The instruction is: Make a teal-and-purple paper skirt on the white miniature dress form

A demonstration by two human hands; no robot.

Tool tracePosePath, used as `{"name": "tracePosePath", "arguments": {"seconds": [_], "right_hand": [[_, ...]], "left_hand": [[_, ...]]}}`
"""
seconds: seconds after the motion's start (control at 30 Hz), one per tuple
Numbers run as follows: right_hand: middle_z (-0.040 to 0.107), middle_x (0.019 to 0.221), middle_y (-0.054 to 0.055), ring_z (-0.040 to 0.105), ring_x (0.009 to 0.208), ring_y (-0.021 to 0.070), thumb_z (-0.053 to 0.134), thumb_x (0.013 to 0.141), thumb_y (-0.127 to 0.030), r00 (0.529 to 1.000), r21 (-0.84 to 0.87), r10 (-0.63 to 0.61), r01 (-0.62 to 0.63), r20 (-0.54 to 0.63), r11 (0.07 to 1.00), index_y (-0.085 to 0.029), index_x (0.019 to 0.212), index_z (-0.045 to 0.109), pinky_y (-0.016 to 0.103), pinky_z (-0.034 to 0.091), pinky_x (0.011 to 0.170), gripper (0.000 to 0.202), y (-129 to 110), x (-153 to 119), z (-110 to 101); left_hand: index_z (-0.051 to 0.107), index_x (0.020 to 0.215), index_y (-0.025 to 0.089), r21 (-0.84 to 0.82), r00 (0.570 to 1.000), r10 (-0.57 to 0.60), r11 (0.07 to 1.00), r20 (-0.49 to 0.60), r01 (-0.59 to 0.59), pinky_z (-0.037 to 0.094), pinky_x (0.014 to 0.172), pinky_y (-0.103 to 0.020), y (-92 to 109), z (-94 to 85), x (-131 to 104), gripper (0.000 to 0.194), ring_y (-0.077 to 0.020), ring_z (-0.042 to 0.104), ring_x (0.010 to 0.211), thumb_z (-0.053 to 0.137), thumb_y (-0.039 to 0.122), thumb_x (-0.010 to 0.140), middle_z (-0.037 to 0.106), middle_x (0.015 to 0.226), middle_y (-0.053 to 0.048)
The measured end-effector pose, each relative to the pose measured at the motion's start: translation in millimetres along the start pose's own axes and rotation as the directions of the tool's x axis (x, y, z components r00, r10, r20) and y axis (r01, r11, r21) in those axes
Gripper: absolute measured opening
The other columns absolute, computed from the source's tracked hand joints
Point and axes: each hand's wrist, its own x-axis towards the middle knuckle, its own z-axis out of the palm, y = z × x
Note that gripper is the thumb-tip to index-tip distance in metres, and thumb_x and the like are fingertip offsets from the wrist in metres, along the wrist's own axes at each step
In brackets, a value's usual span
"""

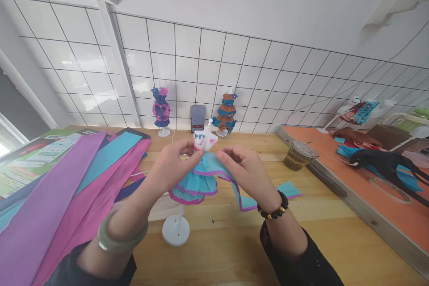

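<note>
A small white dress form (207, 139) tilts in front of me, its round base (176, 230) toward my side of the table. Tiered light-blue ruffles (198, 184) with purple edging hang around its lower part. My left hand (177, 165) pinches at the waist of the form, thumb and fingers closed on the blue strip there. With my right hand (241, 167) I grip the same blue crepe paper strip (214, 164) further along. Its loose end (290, 190) trails under my wrist onto the table. My palms hide part of the strip.
Purple, blue and pink paper sheets (97, 187) lie at the left. Two dressed forms, one blue-pink (161, 109) and one brown-teal (226, 114), stand by the tiled wall beside a phone (198, 118). A cup (300, 155) sits near the orange surface (335, 178) at right, with a black glue gun (385, 163).
</note>
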Motion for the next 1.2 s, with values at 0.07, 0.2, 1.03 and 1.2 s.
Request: {"name": "tracePosePath", "arguments": {"seconds": [0.07, 0.2, 1.03, 1.2], "right_hand": [[0.066, 0.090, 0.005, 0.060, 0.083, 0.0193, 0.051, 0.086, -0.039, 0.994, -0.055, -0.097, 0.095, -0.047, 0.994, -0.020, 0.093, 0.062, 0.032, 0.048, 0.071, 0.023, -3.7, -2.5, -2.9], [0.058, 0.114, 0.008, 0.051, 0.108, 0.0228, 0.060, 0.081, -0.028, 0.930, -0.209, -0.365, 0.365, 0.037, 0.907, -0.022, 0.106, 0.057, 0.041, 0.043, 0.089, 0.026, -11.9, -8.1, 1.6], [0.058, 0.069, 0.005, 0.050, 0.068, 0.0173, 0.046, 0.086, -0.005, 0.656, -0.569, -0.754, 0.620, 0.000, 0.540, -0.017, 0.075, 0.062, 0.031, 0.039, 0.057, 0.023, -20.7, -13.3, 35.6], [0.058, 0.068, 0.005, 0.049, 0.066, 0.0165, 0.044, 0.086, -0.004, 0.677, -0.560, -0.736, 0.619, 0.024, 0.551, -0.017, 0.071, 0.062, 0.031, 0.039, 0.056, 0.027, -20.3, -11.4, 36.7]], "left_hand": [[0.064, 0.092, 0.022, -0.020, 0.999, -0.035, 0.999, -0.019, 0.034, 0.047, 0.067, -0.027, -0.1, -2.2, 1.1, 0.031, -0.0194, 0.063, 0.081, 0.053, 0.047, 0.079, 0.070, 0.085, -0.001], [0.066, 0.089, 0.020, -0.064, 0.997, -0.064, 0.996, -0.034, 0.061, 0.047, 0.065, -0.027, -0.9, -3.3, 2.5, 0.030, -0.0195, 0.064, 0.075, 0.055, 0.046, 0.077, 0.071, 0.080, -0.001], [0.066, 0.082, 0.018, -0.135, 0.991, -0.115, 0.985, -0.066, 0.105, 0.044, 0.053, -0.024, -1.0, -9.6, 0.7, 0.037, -0.0180, 0.062, 0.067, 0.057, 0.052, 0.073, 0.069, 0.071, -0.001], [0.065, 0.080, 0.018, -0.144, 0.990, -0.119, 0.984, -0.071, 0.107, 0.044, 0.052, -0.024, -0.9, -10.0, 1.1, 0.035, -0.0166, 0.062, 0.064, 0.058, 0.051, 0.073, 0.069, 0.072, -0.001]]}}
